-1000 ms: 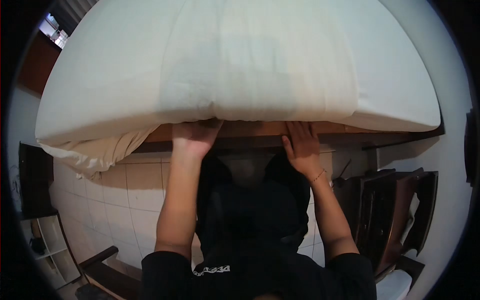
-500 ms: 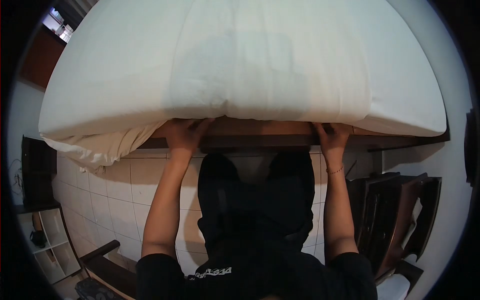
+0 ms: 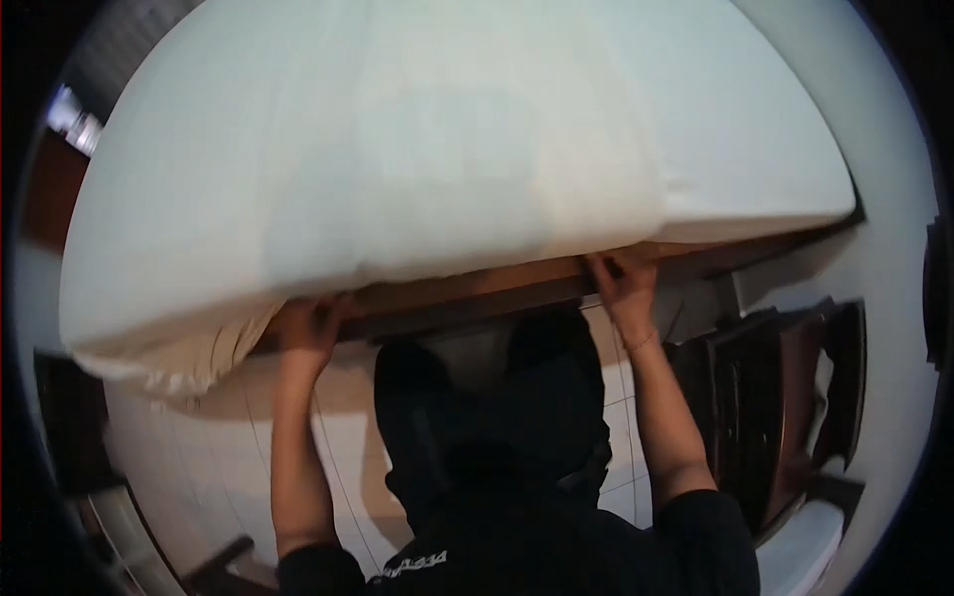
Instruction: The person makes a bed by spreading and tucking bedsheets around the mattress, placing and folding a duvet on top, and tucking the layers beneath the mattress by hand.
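Observation:
A pale fitted sheet (image 3: 447, 179) covers the mattress in front of me, its surface mostly smooth. Along the near lower edge, my left hand (image 3: 310, 330) is closed on the sheet's hem, with its fingertips hidden under the mattress. My right hand (image 3: 626, 286) grips the same edge farther right, thumb and fingers bent, a thin bracelet on the wrist. Left of my left hand, a loose bunched part of the sheet hangs down. Below the mattress, a brown wooden bed frame (image 3: 457, 313) shows between the hands.
A dark wooden chest of drawers (image 3: 745, 407) stands at my right, close to the wall (image 3: 894, 397). Pale floor tiles (image 3: 189, 467) lie beneath me. At the lower left are a shelf unit (image 3: 114, 526) and a dark wooden armrest (image 3: 221, 564).
My view has tilted, so the bed edge slopes down to the left. Both hands keep to the mattress edge; the left appears lower and farther left in view.

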A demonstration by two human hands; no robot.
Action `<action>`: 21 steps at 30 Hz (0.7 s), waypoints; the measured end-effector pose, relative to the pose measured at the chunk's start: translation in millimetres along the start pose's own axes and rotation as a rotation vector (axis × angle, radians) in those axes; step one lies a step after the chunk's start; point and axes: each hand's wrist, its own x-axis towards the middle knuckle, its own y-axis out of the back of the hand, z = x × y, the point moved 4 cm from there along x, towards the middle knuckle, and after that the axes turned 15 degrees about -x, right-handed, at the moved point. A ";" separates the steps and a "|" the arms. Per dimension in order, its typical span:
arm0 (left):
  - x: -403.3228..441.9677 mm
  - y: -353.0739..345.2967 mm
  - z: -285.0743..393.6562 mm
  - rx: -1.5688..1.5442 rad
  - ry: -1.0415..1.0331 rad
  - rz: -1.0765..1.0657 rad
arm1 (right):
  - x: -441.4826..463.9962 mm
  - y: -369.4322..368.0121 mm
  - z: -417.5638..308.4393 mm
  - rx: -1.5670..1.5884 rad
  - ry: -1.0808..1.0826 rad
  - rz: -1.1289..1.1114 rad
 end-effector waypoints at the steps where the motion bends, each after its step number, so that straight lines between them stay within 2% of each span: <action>1: -5.2 11.3 22.1 -0.010 0.106 -0.162 | -7.7 7.4 4.0 0.159 -0.227 -0.045; 2: -14.6 21.2 45.4 0.018 0.124 -0.251 | -15.3 10.5 7.3 0.326 -0.452 -0.079; 3: -20.6 22.8 65.7 0.051 0.146 -0.341 | -15.5 13.2 8.2 0.295 -0.488 -0.051; 4: -17.4 14.2 86.5 0.045 0.101 -0.370 | -13.2 18.1 14.0 0.446 -0.582 0.205; 6: -13.7 -15.1 140.7 -0.290 -0.095 -0.454 | -8.2 23.3 32.8 0.738 -0.701 0.755; 7: -10.8 -35.3 162.1 -0.389 -0.221 -0.528 | 0.2 21.6 40.7 0.712 -0.707 0.797; 9: -7.7 -81.7 200.9 -0.485 -0.462 -0.612 | 20.7 -4.5 58.2 1.523 -0.701 0.778; 10: -4.3 -103.1 214.8 -0.483 -0.583 -0.622 | 27.3 -13.5 59.9 1.523 -0.696 0.800; 11: 4.2 -127.6 216.3 -0.472 -0.595 -0.629 | 31.4 -28.3 60.9 1.616 -0.768 0.822; 13: 23.6 -167.9 213.1 -0.265 -0.751 -0.448 | 40.2 -37.9 60.9 1.714 -0.832 0.855; 16: 30.6 -195.7 204.9 -0.233 -0.831 -0.372 | 29.5 -38.5 64.0 1.747 -1.029 1.068; 18: 31.9 -199.7 202.7 -0.205 -0.853 -0.337 | 14.1 -44.7 75.9 1.729 -1.006 1.000; 21: 33.2 -208.0 185.6 -0.296 -0.538 -0.379 | -16.3 -35.5 78.9 1.683 -0.958 0.807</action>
